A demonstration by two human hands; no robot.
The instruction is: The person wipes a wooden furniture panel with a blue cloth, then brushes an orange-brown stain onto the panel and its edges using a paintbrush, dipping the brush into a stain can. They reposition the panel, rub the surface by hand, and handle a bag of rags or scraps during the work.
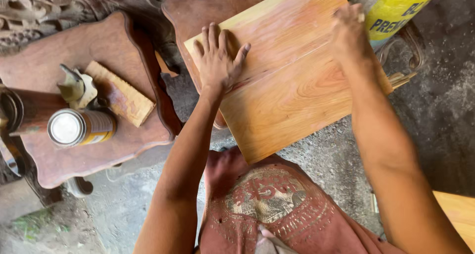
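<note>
Clearly, the left hand (216,61) is laid flat on the pale wooden board (287,81), fingers spread wide and nothing gripped, pressed down close to the board's left edge. The right hand (349,29) is rested near the board's far right corner; its fingers seem curled over something small, but what, if anything, is held cannot be told because the hand is blurred. The board is carried on a dark carved wooden seat (198,9), tilted across it so that its near corner overhangs toward the person's lap. Its face appears smooth and evenly coloured, with one faint line across the grain; the surface work is judged to be well advanced, though no finish can be seen on it yet. On the neighbouring dark stool (94,155), a metal can (79,128) is lying on its side near the left edge, with a small rough wood block (121,93) just beside it. A yellow sack (396,6) is seen beyond the board's far right corner.
</note>
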